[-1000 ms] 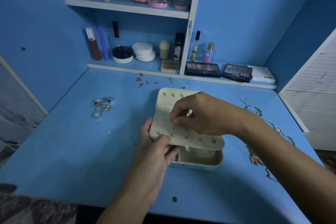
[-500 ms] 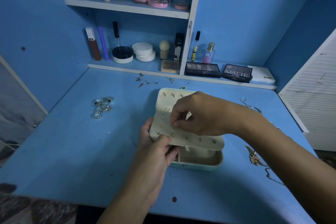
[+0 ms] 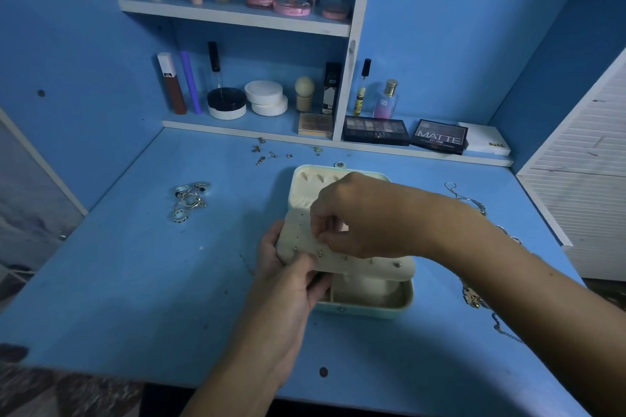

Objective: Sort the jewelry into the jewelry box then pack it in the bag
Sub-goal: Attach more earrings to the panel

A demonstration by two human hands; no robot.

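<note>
Only a few labels are reading clearly from here. The dark palette [image 3: 439, 137] lying on the low shelf at the desk's back edge is showing "MATTE" in big white letters. The black palette [image 3: 375, 131] just left of it is reading "NUDES". The little perfume bottle [image 3: 386, 100] standing behind them is showing "SB". The other labels are blurring out.

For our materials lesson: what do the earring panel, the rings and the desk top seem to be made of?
Earring panel: cream, matte, probably velvety fabric or faux leather; it takes pins through punched holes.
Rings: silvery metal, judging by bright glints.
Desk top: blue painted or laminated board, smooth but scuffed and speckled.
</note>
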